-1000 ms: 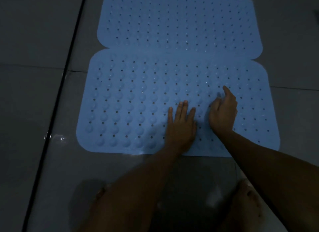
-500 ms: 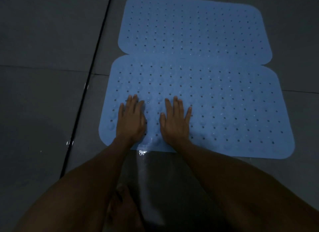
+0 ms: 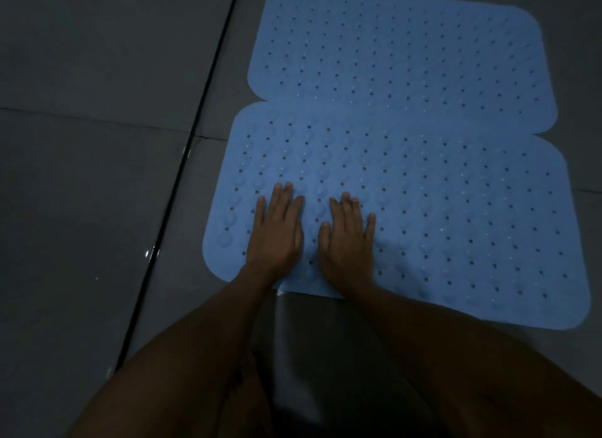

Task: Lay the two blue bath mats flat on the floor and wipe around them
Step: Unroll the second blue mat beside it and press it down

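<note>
Two light blue bath mats with small holes and round bumps lie flat on the dark tiled floor, touching along their long sides. The near mat (image 3: 439, 216) is under both my hands; the far mat (image 3: 407, 53) lies just beyond it. My left hand (image 3: 277, 232) presses palm down near the near mat's front left corner, fingers spread. Beside it, a little to the right, my right hand (image 3: 348, 239) also lies flat on that mat with fingers apart. Neither hand holds anything.
Grey floor tiles (image 3: 81, 193) surround the mats, with a dark groove (image 3: 182, 190) running diagonally to the left of them. A wet shine shows on the floor (image 3: 293, 340) between my forearms, just in front of the near mat.
Both hands slid from the near mat's middle to its left part and now lie flat side by side. My view shifted left, so the mats sit further right in frame.
</note>
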